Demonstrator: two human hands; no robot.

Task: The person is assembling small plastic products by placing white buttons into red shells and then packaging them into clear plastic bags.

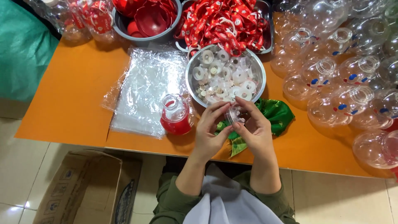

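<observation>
Both hands meet at the near edge of the orange counter (pixel 74 95): my left hand (pixel 209 132) and my right hand (pixel 257 132) are pressed together around a small clear plastic piece (pixel 234 114), fingertips closed on it from both sides. It sits just in front of the steel bowl (pixel 190 85) full of white plastic rings, and above a green cloth (pixel 277 112) that lies under my right hand. Just to the left stands a small bottle with red bottom (pixel 176 116), touching a stack of clear plastic bags (pixel 145 91). Open room is only at the far left of the counter. On the right, many clear round bottles (pixel 331 87) crowd the surface up to its edge. Behind the bowl lies a tray of red straps (pixel 224 20) and a grey bowl of red caps (pixel 147 18), both cut off at the top. A cardboard box (pixel 91 191) stands on the floor below. What exactly the clear piece is, I cannot tell.
</observation>
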